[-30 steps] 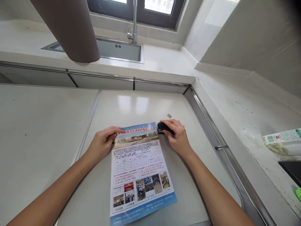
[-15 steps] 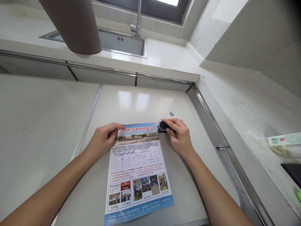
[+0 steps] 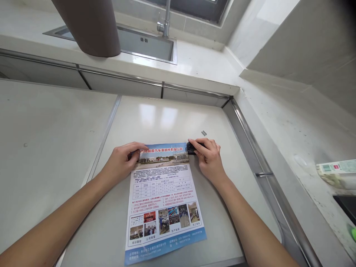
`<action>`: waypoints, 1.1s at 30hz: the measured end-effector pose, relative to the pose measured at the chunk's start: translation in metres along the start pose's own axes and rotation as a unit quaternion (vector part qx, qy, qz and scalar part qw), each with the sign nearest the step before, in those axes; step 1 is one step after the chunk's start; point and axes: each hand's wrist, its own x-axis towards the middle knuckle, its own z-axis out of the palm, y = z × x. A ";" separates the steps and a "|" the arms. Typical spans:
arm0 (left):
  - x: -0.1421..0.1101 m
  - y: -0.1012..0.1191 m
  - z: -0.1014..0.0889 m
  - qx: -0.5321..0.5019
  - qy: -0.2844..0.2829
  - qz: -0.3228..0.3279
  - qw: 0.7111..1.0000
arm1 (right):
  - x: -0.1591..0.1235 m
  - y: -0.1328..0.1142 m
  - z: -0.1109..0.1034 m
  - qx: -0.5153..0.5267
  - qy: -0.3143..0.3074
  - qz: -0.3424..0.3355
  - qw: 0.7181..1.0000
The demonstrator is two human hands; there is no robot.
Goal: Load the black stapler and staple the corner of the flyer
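Hands: left hand [image 3: 122, 161] pinches flyer [image 3: 164, 189] at upper left; right hand [image 3: 210, 159] grips black stapler [image 3: 191, 147]. White table [image 3: 125, 122] bears flyer; stapler at its upper-right edge — silvery marks [image 3: 180, 157] there, probably staples already in. 2 metal strips [image 3: 204, 132] beyond. Remainder — cannot tell.

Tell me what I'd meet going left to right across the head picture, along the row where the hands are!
Left hand → flyer → right hand with the black stapler → metal rail → white-and-green package.
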 end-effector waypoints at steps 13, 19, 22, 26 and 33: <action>0.000 0.000 0.001 -0.004 0.007 0.009 1.000 | 0.003 -0.002 -0.004 -0.038 -0.026 -0.003 0.999; 0.000 0.001 0.001 -0.001 0.005 0.006 1.000 | 0.005 -0.007 -0.004 -0.051 -0.032 0.009 0.998; 0.000 0.001 0.000 -0.003 0.004 0.008 1.000 | 0.006 -0.009 -0.003 -0.056 -0.032 0.022 0.998; 0.000 0.001 0.001 -0.006 0.004 0.008 1.000 | 0.005 -0.011 -0.002 -0.048 -0.035 0.037 0.998; -0.001 0.001 0.001 -0.006 0.002 0.001 1.000 | 0.004 -0.014 0.001 -0.039 -0.017 0.041 0.998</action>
